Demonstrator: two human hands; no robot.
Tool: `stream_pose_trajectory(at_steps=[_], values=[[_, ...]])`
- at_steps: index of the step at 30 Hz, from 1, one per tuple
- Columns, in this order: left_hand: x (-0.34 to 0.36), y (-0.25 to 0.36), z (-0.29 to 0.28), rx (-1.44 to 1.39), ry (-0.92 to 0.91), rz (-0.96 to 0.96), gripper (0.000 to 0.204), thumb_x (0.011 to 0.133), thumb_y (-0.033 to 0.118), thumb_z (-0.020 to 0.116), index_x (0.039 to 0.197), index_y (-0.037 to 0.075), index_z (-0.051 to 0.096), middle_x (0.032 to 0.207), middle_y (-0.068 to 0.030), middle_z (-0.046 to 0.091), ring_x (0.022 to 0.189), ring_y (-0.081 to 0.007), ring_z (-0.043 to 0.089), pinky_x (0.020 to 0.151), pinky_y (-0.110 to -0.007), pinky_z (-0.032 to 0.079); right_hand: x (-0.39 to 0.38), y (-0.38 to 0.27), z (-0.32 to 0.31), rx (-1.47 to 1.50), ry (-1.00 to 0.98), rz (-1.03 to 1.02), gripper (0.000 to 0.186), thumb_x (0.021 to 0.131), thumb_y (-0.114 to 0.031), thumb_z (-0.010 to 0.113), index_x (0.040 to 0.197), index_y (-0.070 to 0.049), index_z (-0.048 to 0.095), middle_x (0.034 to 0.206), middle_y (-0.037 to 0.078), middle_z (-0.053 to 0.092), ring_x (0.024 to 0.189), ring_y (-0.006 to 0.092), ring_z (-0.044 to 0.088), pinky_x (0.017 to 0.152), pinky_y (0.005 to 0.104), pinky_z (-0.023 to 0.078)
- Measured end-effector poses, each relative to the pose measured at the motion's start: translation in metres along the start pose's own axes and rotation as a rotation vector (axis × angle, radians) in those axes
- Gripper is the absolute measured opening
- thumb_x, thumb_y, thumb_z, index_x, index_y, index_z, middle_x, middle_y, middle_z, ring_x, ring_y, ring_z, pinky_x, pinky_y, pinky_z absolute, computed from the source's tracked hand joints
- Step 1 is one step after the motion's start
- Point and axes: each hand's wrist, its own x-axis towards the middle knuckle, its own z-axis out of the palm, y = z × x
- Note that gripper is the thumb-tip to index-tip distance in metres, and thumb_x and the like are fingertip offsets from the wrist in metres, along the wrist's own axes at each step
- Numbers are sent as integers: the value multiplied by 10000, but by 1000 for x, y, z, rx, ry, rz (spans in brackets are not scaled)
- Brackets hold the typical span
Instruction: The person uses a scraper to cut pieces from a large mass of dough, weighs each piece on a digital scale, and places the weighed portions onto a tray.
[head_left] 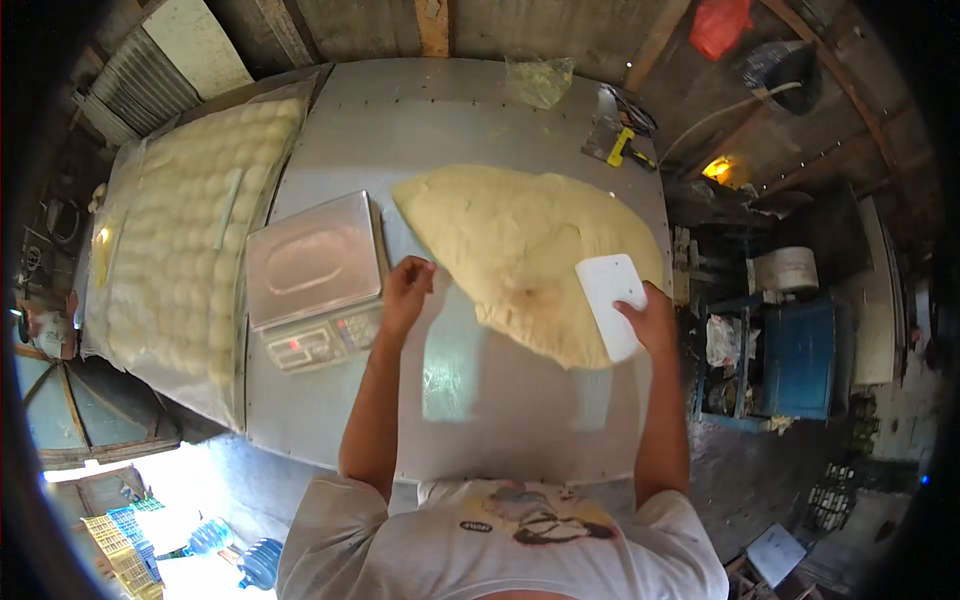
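One large mass of dough (500,220) is lying in the middle of the counter (360,130), to the right of a metal-topped scale (315,250). Judging by how things are lying, a good part of the work is already done: many small dough balls (170,250) are being kept in close rows at the left, with a clear plastic sheet (262,150) apparently covering them. The large mass is seemingly left to be portioned, as no separate pieces are being seen beside it.

A flat white scraper (607,300) is being grasped by the right hand (654,318), with the thumb being pressed on its face; it is being held over the right-hand part of the dough, and whether its edge is cutting in cannot be told. The left hand (408,290) is being held just beside the scale, fingers curled; whether anything small is being pinched there cannot be told.

The dough is showing a pale yellow colour and is spreading out in a broad, low mound. Its upper side is looking mostly smooth, while its near edge is appearing rougher and more uneven, with shallow creases being visible.
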Motion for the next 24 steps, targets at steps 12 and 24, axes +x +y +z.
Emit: stream_pose_trajectory(at_steps=[12, 24], values=[[228, -68, 5, 562, 394, -300, 943, 714, 489, 781, 1357, -77, 387, 1202, -277, 576, 1122, -345, 584, 944, -436, 469, 470, -79, 95, -71, -341, -366, 428, 740, -208, 777, 1121, -44, 671, 1026, 190, 693, 955, 313, 667, 868, 406, 502], [-47, -13, 6, -706, -53, -802, 679, 940, 467, 534, 1453, 78, 316, 1409, -127, 476, 1261, -283, 505, 1048, -466, 427, 246, -239, 214, -434, -1172, -550, 319, 766, -255, 650, 1046, -124, 729, 1082, 93, 700, 929, 267, 656, 771, 409, 501]])
